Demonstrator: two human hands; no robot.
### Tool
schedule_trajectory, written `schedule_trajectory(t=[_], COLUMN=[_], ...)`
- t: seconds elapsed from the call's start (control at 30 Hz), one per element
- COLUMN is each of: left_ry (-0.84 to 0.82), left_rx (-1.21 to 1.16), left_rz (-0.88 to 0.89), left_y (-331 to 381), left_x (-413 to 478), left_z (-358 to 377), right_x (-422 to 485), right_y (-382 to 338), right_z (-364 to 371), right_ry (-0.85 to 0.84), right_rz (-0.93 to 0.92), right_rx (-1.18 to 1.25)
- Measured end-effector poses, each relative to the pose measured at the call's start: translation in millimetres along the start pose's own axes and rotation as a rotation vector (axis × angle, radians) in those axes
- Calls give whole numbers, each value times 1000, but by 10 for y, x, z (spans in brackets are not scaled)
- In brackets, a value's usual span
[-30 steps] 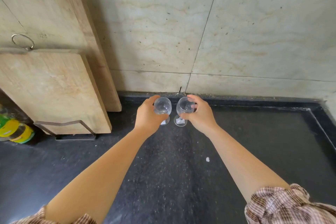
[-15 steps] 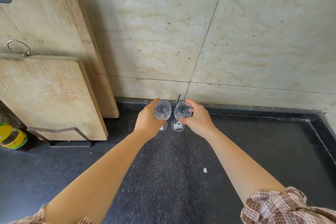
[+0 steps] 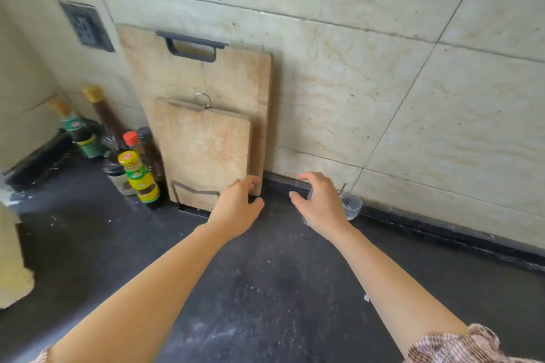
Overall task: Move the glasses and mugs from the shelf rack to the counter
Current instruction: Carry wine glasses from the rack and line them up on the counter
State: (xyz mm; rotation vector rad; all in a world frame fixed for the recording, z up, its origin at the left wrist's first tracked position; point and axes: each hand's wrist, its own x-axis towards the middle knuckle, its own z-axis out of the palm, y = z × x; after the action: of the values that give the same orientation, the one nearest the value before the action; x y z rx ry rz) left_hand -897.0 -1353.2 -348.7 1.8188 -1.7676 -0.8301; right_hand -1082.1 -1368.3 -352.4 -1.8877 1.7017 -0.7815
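Standing upright at the back edge of the dark speckled counter (image 3: 265, 289), 1 clear round-bowled glass (image 3: 351, 206) has its long axis vertical, rim up, just beside the tiled wall (image 3: 368, 97). A 2nd glass (image 3: 305, 220) is mostly hidden behind the right hand (image 3: 321, 206). Right hand and left hand (image 3: 236, 209): fingers spread, holding nothing. Left hand is near 2 leaning wooden boards (image 3: 203, 141). Open room: broad counter surface toward the person.
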Motion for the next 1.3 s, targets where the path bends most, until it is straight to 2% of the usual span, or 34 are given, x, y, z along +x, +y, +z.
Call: schedule_trajectory(t=[0.23, 0.4, 0.63, 0.9, 1.13, 1.3], left_ry=[196, 395, 596, 786, 888, 969], left_rx=[292, 366, 511, 562, 602, 626], left_rz=[-129, -280, -504, -869, -1129, -1230], left_y=[-573, -1093, -1667, -2119, -2562, -3090], left_x=[-1228, -2546, -4850, -7422, -9098, -10083], left_z=[-1247, -2075, -2958, -3617, -4147, -4735], right_x=[-552, -1298, -2902, -4993, -6548, -7406], right_y=[-1359, -2536, -4130, -5791, -7014, -7890], right_z=[585, 969, 1596, 2374, 2978, 3478], right_ry=[-207, -284, -430, -568, -642, -653], right_rz=[-267, -543, -774, -1081, -1354, -1501], right_rx=[-78, -144, -186, -202, -184, -104])
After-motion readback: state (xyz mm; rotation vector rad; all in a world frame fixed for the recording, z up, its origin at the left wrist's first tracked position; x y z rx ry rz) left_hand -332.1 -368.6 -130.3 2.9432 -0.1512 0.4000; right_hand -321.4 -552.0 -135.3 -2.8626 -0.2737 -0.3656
